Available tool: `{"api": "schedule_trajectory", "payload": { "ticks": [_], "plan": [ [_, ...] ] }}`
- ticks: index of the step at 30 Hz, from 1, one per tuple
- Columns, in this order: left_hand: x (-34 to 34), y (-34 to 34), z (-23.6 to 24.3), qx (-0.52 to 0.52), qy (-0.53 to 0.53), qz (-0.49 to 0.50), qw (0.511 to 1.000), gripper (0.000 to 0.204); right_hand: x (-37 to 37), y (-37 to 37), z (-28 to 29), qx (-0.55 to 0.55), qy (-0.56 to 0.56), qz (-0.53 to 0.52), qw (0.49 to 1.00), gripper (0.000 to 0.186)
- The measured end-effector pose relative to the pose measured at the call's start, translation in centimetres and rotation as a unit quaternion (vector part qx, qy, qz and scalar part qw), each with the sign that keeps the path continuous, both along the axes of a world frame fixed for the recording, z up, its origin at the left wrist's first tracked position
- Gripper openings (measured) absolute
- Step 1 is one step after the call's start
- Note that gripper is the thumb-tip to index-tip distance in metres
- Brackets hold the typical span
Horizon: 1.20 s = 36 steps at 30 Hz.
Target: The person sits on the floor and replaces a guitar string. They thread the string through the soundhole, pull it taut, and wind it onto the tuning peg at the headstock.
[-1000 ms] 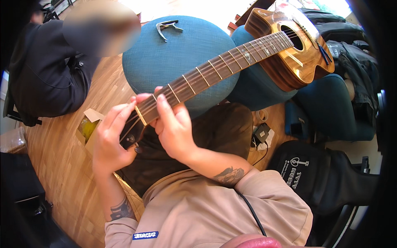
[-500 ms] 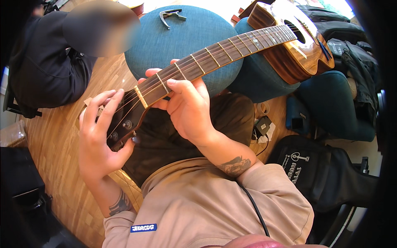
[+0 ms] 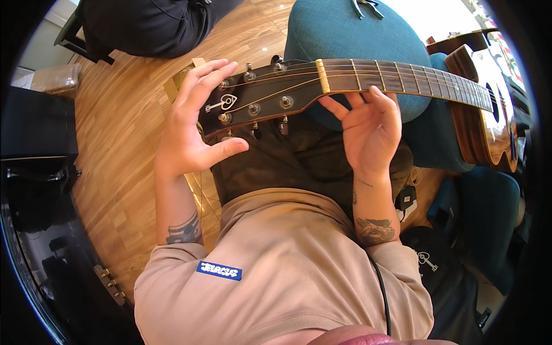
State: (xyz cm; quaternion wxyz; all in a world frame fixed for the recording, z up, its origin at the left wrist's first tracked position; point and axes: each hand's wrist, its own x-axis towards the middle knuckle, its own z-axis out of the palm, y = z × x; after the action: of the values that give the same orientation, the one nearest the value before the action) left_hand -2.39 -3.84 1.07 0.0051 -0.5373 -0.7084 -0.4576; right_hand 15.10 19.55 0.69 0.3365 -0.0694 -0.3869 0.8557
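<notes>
An acoustic guitar lies across my view, its body (image 3: pixel 483 135) propped on dark teal cushioned seating at the right. My left hand (image 3: pixel 195 126) is at the end of the black headstock (image 3: pixel 267 86), fingers spread above and thumb stretched below, among silver tuning pegs. Under the fretted neck (image 3: pixel 414 80), close to the nut, my right hand (image 3: pixel 371 132) holds it lightly, palm up, with some fingertips hidden behind it. A silver capo (image 3: pixel 367 7) rests on the round blue pouf (image 3: pixel 339 31) beyond the neck.
A person (image 3: pixel 149 23) in dark clothing sits at upper left. Black cases or furniture (image 3: pixel 34 126) and a wrapped box (image 3: pixel 49 80) line the left side. A teal chair (image 3: pixel 477 224), a black bag (image 3: pixel 443 287) and a small black device with a cord (image 3: pixel 405 198) are at the right.
The view has swung, so the neck appears more level and the headstock shows fully. My left hand spreads wider at the headstock's end; my right hand's grip on the neck has loosened.
</notes>
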Motion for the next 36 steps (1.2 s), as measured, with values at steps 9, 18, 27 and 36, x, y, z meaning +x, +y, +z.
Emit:
{"api": "schedule_trajectory", "payload": {
  "ticks": [9,18,27,36],
  "plan": [
    [0.3,0.4,0.1,0.032,-0.032,0.003,0.999,0.065,2.5,2.6,-0.6,0.102,-0.050,-0.147,0.983,0.045],
    [0.4,1.0,-1.5,0.087,-0.091,-0.021,0.992,0.046,4.2,8.3,0.1,0.180,-0.091,-0.275,0.940,0.039],
    [0.6,1.7,-2.4,0.113,-0.148,-0.019,0.982,0.042,4.4,9.8,0.7,0.164,-0.084,-0.254,0.950,0.027],
    [2.6,3.7,-3.4,0.178,-0.211,-0.007,0.961,0.051,5.0,11.9,0.4,0.177,-0.101,-0.270,0.941,0.026]
  ]
}}
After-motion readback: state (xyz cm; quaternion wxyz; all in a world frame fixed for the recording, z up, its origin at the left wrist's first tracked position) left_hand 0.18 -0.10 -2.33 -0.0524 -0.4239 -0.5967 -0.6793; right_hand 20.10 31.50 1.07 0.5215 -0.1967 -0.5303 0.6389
